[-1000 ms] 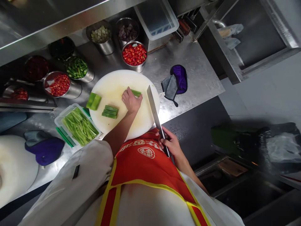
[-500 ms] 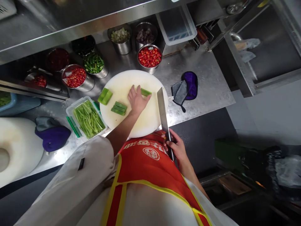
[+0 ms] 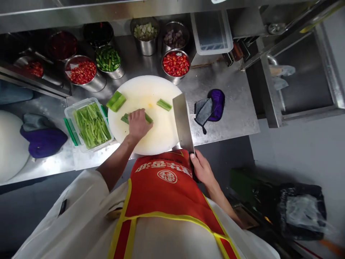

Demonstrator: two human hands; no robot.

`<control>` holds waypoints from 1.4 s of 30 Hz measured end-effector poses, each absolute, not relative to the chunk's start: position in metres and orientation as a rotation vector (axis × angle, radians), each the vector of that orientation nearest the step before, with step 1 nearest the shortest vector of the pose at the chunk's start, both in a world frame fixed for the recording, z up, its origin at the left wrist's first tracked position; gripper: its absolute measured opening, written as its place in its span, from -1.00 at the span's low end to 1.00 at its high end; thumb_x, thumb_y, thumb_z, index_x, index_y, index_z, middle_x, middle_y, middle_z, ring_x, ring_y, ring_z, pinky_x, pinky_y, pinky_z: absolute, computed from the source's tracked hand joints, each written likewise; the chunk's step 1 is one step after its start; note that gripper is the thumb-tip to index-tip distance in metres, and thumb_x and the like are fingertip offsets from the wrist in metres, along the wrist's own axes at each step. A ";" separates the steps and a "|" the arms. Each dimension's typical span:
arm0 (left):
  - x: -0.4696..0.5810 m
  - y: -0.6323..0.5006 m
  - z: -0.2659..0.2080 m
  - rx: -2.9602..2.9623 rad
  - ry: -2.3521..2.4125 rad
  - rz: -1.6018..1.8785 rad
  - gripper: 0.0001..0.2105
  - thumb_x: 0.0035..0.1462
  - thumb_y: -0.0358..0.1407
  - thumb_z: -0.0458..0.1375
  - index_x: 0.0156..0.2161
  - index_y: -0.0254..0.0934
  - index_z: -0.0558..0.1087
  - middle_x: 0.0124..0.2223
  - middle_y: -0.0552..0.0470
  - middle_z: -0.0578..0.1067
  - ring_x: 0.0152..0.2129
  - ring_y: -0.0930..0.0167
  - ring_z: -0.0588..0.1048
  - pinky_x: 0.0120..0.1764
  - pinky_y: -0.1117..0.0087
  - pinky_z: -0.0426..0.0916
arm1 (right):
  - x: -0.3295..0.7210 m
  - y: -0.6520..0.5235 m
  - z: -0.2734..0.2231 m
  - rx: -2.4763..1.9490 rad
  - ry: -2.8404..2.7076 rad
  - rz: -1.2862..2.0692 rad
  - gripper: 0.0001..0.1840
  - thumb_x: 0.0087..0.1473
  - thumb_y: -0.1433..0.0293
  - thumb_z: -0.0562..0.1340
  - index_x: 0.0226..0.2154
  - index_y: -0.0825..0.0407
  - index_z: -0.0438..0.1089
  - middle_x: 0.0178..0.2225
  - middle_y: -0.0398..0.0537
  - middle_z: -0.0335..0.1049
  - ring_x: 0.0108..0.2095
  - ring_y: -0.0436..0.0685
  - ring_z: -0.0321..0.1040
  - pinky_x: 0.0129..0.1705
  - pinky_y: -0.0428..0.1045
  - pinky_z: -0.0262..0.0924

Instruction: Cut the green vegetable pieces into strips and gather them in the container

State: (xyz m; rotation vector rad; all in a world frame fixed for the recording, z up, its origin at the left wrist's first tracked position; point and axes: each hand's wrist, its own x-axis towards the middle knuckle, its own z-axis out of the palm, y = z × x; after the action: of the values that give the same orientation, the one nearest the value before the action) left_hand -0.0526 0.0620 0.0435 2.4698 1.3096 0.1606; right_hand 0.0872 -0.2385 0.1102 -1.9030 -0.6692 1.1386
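Note:
My left hand presses down with bent fingers on green vegetable strips on the round white cutting board. The strips stick out on both sides of the hand, and their middle is hidden beneath it. In my right hand is the handle of a cleaver. Its broad blade lies over the board's right edge, turned partly flat to the camera. A short green piece rests alone toward the board's upper right. Wider light-green pieces lie together at its left edge.
A clear tub of cut green sticks stands left of the board. Behind are metal pots of red chillies, green chillies and diced vegetables. Purple-grey cloths lie to the right. A shelf edge overhangs the back.
My left hand has moved left and nearer, off the lone green piece and onto the group of strips. The cleaver blade has turned to show more of its flat side.

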 end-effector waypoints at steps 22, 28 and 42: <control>-0.059 0.051 0.005 2.511 0.535 0.511 -0.65 0.43 -0.11 0.00 -0.24 -0.24 0.54 -0.15 -0.13 0.57 -0.06 0.24 0.47 0.05 0.13 0.36 | 0.142 -0.183 0.160 -1.957 -1.483 1.527 -0.49 0.47 0.18 -0.11 0.22 0.12 0.27 -0.07 0.18 0.56 -0.04 0.29 0.51 -0.02 0.10 0.29; -0.061 0.052 0.004 2.558 0.509 0.584 -0.70 0.41 -0.18 0.04 -0.35 -0.22 0.46 -0.29 -0.05 0.53 -0.22 0.29 0.47 -0.03 0.19 0.36 | 0.134 -0.182 0.158 -2.013 -1.462 1.563 -0.44 0.48 0.18 -0.10 0.30 0.17 0.20 0.09 0.28 0.51 0.08 0.36 0.48 0.09 0.17 0.30; -0.061 0.052 0.006 2.560 0.526 0.506 -0.77 0.35 -0.18 0.13 -0.32 -0.20 0.50 -0.27 -0.05 0.55 -0.19 0.25 0.49 -0.04 0.17 0.34 | 0.137 -0.194 0.158 -2.015 -1.344 1.611 -0.49 0.47 0.15 -0.06 0.28 0.05 0.24 0.02 0.16 0.56 0.00 0.29 0.52 -0.01 0.09 0.30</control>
State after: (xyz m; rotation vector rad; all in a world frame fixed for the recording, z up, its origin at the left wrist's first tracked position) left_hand -0.0606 0.0518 0.0059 2.5602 0.5263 0.5056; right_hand 0.1374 -0.1938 0.1578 -2.0145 -1.3437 1.6114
